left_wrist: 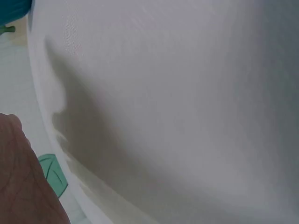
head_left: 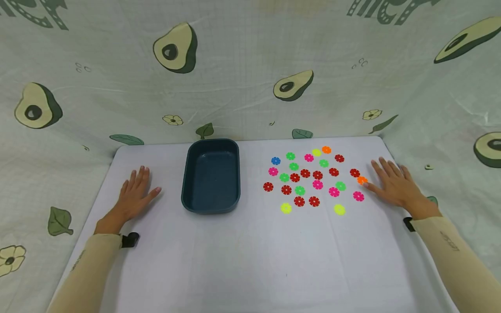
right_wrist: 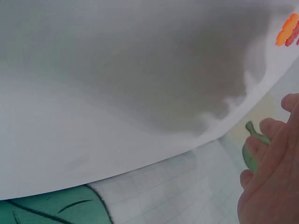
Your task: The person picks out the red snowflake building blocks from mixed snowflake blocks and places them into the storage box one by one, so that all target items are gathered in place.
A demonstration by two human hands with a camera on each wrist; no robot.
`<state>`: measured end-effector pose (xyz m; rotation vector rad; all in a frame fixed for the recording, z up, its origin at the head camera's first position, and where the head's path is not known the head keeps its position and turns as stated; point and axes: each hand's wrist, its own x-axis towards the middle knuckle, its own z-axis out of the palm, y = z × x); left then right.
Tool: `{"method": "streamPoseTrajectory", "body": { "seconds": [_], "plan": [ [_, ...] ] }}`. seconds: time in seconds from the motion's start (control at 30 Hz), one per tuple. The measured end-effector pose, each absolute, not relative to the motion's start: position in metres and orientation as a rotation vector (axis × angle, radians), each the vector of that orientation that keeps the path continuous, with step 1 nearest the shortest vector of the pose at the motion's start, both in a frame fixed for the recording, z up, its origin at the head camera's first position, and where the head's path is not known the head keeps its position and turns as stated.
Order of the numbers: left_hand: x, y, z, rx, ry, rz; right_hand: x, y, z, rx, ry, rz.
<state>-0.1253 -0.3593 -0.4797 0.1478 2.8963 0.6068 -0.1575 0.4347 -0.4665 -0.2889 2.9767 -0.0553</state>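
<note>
My left hand (head_left: 134, 195) is at the left of the white tabletop, fingers straight and thumb spread, holding nothing. Left of centre sits a dark blue rectangular tray (head_left: 211, 184), to the right of that hand and apart from it. Small notched, flower-like discs in red, pink, green, yellow, orange and blue lie scattered right of the tray. My right hand (head_left: 397, 184) is at the right edge with fingers extended, its thumb tip beside or touching an orange disc (head_left: 362, 179); I cannot tell which. In the right wrist view, an orange disc (right_wrist: 286, 30) shows at the upper right.
The white tabletop (head_left: 235, 261) extends in front of the tray and discs. Behind it and at both sides hangs a pale cloth (head_left: 235, 104) printed with avocados, leaves and flowers. Dark straps are at both wrists, below beige sleeves (head_left: 450, 248).
</note>
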Motion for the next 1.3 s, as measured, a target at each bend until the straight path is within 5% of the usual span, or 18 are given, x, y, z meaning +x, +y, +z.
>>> {"method": "streamPoseTrajectory", "body": {
  "seconds": [0.73,1.3],
  "plan": [
    [-0.139,-0.317,-0.466,0.262,2.817,0.729,-0.174,0.403,-0.457,-0.343,3.027,-0.143],
    [-0.142,-0.272,-0.451,0.168,2.507,1.304,-0.186,0.397,-0.452,-0.163,2.866,-0.552]
  ]
}}
